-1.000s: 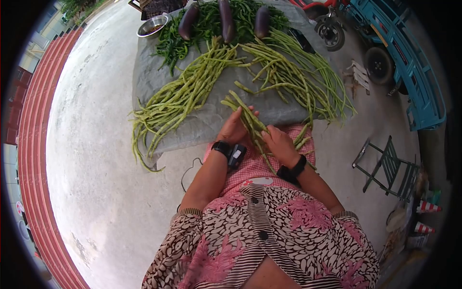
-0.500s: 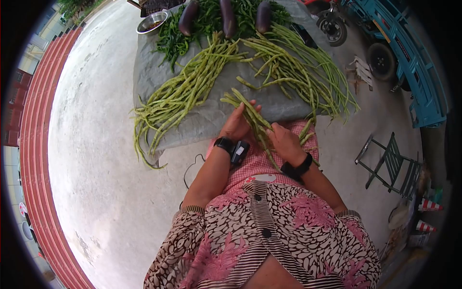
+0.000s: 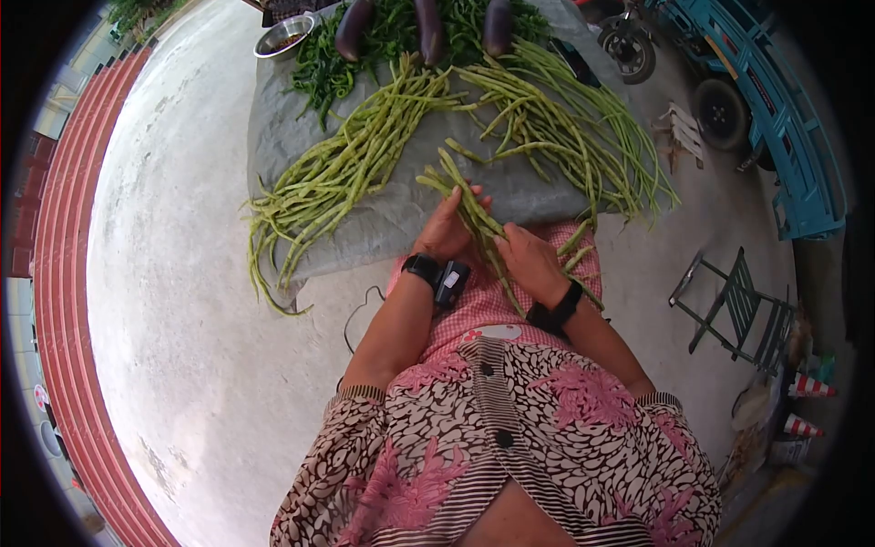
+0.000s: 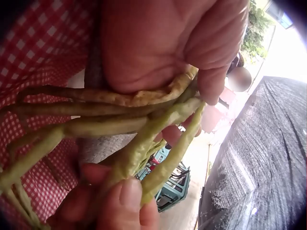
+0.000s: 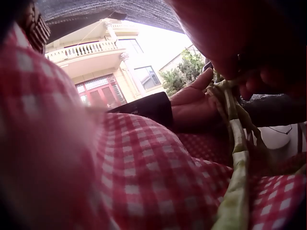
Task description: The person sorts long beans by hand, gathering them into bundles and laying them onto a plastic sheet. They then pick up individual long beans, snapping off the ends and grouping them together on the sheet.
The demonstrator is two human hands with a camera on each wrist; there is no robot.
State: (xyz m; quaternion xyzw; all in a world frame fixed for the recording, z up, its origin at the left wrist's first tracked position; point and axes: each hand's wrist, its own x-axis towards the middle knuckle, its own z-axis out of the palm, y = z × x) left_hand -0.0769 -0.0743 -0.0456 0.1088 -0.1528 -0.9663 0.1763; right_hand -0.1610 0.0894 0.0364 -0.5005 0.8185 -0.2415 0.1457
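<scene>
Above the lap, the left hand (image 3: pixel 444 230) grips a small bunch of long green beans (image 3: pixel 474 211), its thumb over them near their upper ends. The right hand (image 3: pixel 533 264) pinches the same bunch lower down, and loose bean ends hang below it over the checked cloth. In the left wrist view the right thumb and fingers (image 4: pixel 127 203) press on pale green beans (image 4: pixel 139 143), while the left hand (image 4: pixel 168 43) holds them at the top. From the right wrist, a bean (image 5: pixel 235 158) runs down from the near hand (image 5: pixel 254 43), with the left palm (image 5: pixel 196 105) behind.
A grey sheet (image 3: pixel 428 155) bears two spreads of beans (image 3: pixel 355 164) (image 3: pixel 538 118), green peppers (image 3: pixel 324 77), several eggplants (image 3: pixel 428 32), a metal bowl (image 3: pixel 284 38) and a dark phone-like object (image 3: pixel 574 62). A folding stool (image 3: pixel 740 305) and blue cart (image 3: pixel 784 137) stand at right.
The right hand has shifted slightly up and left along the bunch. Both hands keep their hold, and the head view has moved a little.
</scene>
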